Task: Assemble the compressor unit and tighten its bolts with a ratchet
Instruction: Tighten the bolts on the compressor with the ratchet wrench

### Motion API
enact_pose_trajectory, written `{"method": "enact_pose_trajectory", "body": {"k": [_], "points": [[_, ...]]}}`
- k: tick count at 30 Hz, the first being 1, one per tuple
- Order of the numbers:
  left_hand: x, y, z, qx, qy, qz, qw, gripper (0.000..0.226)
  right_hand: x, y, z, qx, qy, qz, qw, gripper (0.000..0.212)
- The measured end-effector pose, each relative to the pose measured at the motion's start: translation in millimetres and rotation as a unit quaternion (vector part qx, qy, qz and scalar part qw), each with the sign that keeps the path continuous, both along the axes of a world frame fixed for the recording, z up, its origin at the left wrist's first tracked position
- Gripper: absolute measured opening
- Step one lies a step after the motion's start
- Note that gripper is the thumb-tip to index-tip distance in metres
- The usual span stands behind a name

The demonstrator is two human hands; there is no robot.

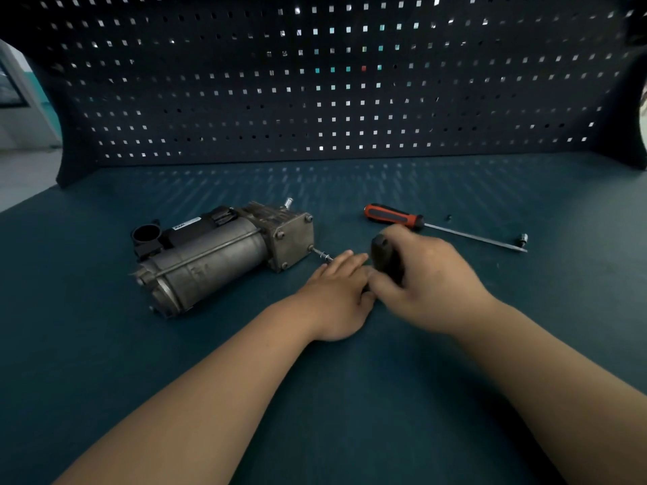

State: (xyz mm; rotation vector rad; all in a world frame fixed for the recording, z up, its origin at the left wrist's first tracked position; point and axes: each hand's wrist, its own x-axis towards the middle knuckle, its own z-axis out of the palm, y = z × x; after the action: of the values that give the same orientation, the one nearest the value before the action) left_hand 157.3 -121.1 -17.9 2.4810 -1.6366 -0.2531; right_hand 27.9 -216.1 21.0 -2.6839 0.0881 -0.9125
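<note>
The left forearm (217, 372) and right forearm (546, 372) are seen bare throughout. The left hand (336, 295) and right hand (430, 274) are uncovered too; the right is blurred.

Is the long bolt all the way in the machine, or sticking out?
Sticking out: the bolt shows bare shank between the end plate of the compressor and the left hand.

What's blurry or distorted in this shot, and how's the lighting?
Head view: the right hand and the dark tool handle it grips are motion-blurred; the compressor and screwdriver are sharp; the wide-angle lens bows the pegboard at the edges; lighting is dim, with light through the holes speckling the table.
</note>
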Motion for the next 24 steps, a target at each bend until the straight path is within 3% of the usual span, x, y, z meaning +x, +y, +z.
{"method": "enact_pose_trajectory", "body": {"k": [2,4,7,12,18,22,24], "points": [[0,-3,-2,0.009,0.003,0.003,1.000,0.057,2,-8,-5,0.065,0.000,-0.030,0.997,0.026],[2,-3,-3,0.012,0.009,0.004,1.000,0.057,4,-9,-9,0.051,0.005,-0.032,0.998,0.034],[1,-2,-4,0.005,0.013,0.008,1.000,0.055,9,-12,-13,0.087,-0.023,-0.051,0.995,0.018],[2,-5,-6,-0.014,0.016,0.007,1.000,0.052,25,-43,-13,0.399,0.004,-0.144,0.906,0.027],[2,-5,-7,-0.016,0.011,0.006,1.000,0.051,27,-47,-13,0.495,0.018,-0.115,0.861,0.029],[2,-5,-5,-0.019,0.003,0.005,1.000,0.049,24,-51,-9,0.600,0.019,-0.091,0.795,0.024],[1,-5,-4,-0.023,0.005,0.005,1.000,0.049,23,-49,-6,0.613,0.019,-0.084,0.785,0.023]]}}
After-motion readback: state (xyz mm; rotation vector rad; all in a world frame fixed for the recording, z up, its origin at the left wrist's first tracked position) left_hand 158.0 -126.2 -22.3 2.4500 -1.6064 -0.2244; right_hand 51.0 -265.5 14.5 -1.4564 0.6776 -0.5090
